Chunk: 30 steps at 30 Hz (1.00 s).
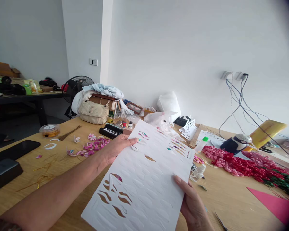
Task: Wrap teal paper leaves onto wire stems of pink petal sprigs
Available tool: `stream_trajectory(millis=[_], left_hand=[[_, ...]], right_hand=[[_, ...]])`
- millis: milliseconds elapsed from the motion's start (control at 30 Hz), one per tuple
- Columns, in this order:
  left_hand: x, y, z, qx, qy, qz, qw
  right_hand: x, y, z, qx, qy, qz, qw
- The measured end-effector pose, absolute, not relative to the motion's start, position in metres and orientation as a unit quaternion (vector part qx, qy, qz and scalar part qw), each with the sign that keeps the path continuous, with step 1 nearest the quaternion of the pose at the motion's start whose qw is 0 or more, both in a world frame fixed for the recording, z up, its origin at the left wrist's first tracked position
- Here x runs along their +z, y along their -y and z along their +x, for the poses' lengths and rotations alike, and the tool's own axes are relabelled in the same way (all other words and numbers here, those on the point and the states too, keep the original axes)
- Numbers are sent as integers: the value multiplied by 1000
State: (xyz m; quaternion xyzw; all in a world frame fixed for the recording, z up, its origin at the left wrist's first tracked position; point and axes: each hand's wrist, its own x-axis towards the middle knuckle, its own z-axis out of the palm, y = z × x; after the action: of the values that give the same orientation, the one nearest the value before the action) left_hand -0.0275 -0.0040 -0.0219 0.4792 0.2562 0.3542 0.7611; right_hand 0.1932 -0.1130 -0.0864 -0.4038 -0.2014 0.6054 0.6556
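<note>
Both of my hands hold a large white sheet of card (144, 186) tilted above the table. Leaf-shaped outlines are pressed or cut across it, and several are open holes showing what lies behind. My left hand (121, 146) pinches the left edge, its thumb on top near the upper cut-outs. Gripping the right edge lower down is my right hand (191, 200), thumb on the face and fingers beneath. Beyond the left edge lies a pile of pink and purple petal-like pieces (96, 146). Small clear bottles, one green-capped (201, 144), stand past the right edge.
Red and pink thread bundles (243, 160) spread along the right. A pink sheet (272, 202) and scissors (220, 221) lie at front right. On the left are a dark phone (16, 150), a grey box (4, 173) and a round container (49, 131). A beige bag (93, 112) stands behind.
</note>
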Motion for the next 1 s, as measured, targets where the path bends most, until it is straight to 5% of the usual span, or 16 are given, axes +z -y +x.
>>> stream_trajectory(millis=[1000], left_hand=[[-5,11,-31,397,-323,452,731]], right_hand=[[-79,114,177,587,285,-342,676]])
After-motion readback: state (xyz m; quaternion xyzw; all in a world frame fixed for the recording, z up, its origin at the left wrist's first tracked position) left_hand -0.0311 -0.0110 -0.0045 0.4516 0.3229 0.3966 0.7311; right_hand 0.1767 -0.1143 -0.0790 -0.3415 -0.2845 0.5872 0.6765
